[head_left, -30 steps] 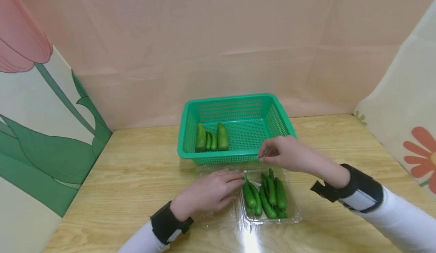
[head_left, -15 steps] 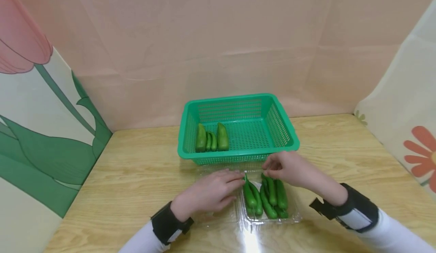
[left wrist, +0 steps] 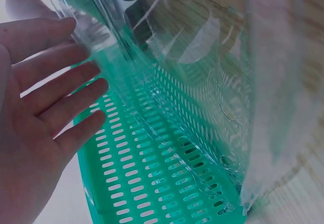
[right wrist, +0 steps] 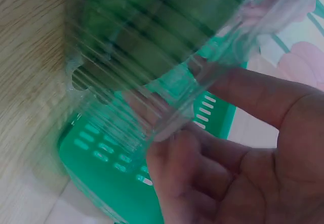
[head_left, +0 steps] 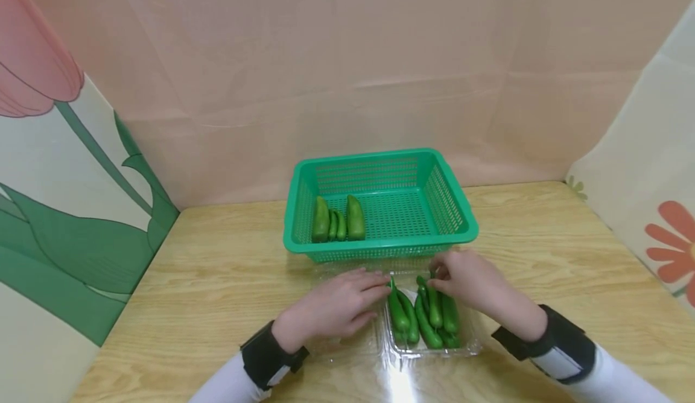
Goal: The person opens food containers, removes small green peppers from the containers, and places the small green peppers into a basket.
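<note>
A clear plastic clamshell box [head_left: 471, 345] holds several green chili peppers [head_left: 426, 330], its lid spread flat to the left. My left hand [head_left: 336, 306] lies over the lid side, fingers straight, fingertips at the box's left edge beside a pepper stem. In the left wrist view, that hand's fingers [left wrist: 66, 89] spread by the clear plastic. My right hand [head_left: 469, 279] is at the box's far end, its bent fingers around the pepper stems. The right wrist view shows a gap between thumb and index finger, just beyond blurred peppers [right wrist: 167, 31] behind plastic.
A green slotted basket [head_left: 380, 246] stands just behind the box. At its left side lie two thick green vegetables [head_left: 355, 219] with two thinner ones [head_left: 340, 225] between them. Wood-grain table [head_left: 228, 270] surrounds both containers; a pink cloth [head_left: 347, 77] hangs behind.
My right hand has come down and toward me from the basket's front rim to the pepper stems at the far end of the box. The left hand has stayed in place.
</note>
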`<control>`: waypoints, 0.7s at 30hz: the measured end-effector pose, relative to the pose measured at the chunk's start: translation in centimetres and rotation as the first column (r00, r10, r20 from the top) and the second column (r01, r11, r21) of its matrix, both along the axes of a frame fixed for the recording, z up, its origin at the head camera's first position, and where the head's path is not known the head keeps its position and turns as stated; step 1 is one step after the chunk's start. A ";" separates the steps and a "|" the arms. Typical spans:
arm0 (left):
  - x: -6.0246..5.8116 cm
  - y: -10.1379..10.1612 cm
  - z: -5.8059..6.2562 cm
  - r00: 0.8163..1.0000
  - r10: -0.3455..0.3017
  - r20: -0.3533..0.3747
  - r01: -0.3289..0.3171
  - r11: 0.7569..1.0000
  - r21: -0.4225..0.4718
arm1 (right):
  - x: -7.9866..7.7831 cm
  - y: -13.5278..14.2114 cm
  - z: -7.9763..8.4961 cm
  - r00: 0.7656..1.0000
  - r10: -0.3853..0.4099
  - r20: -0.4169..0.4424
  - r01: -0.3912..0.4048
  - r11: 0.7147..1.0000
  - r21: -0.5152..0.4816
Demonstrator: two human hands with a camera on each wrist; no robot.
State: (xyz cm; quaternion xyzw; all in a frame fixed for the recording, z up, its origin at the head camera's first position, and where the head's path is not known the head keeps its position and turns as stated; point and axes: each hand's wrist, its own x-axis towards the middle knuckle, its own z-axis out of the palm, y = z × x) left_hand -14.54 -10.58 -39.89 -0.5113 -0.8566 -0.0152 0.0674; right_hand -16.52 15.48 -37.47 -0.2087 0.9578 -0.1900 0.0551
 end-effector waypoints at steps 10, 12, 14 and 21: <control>0.0 0.0 0.0 1.000 0.000 -0.012 0.000 1.000 0.002 | 0.4 -0.2 -0.7 0.999 0.021 -0.046 -0.018 0.998 0.067; 0.0 0.0 0.0 1.000 0.000 -0.018 0.000 1.000 0.002 | 0.5 -0.2 -0.7 0.999 0.025 -0.046 -0.022 0.997 0.077; 0.0 0.0 0.0 1.000 -0.001 -0.030 0.001 1.000 0.000 | 0.5 -0.2 -0.7 0.998 0.041 -0.054 -0.036 0.995 0.091; 0.0 0.1 0.0 0.999 -0.006 -0.046 0.005 1.000 -0.006 | 0.6 -0.1 -1.0 0.991 0.089 -0.095 -0.079 0.992 0.100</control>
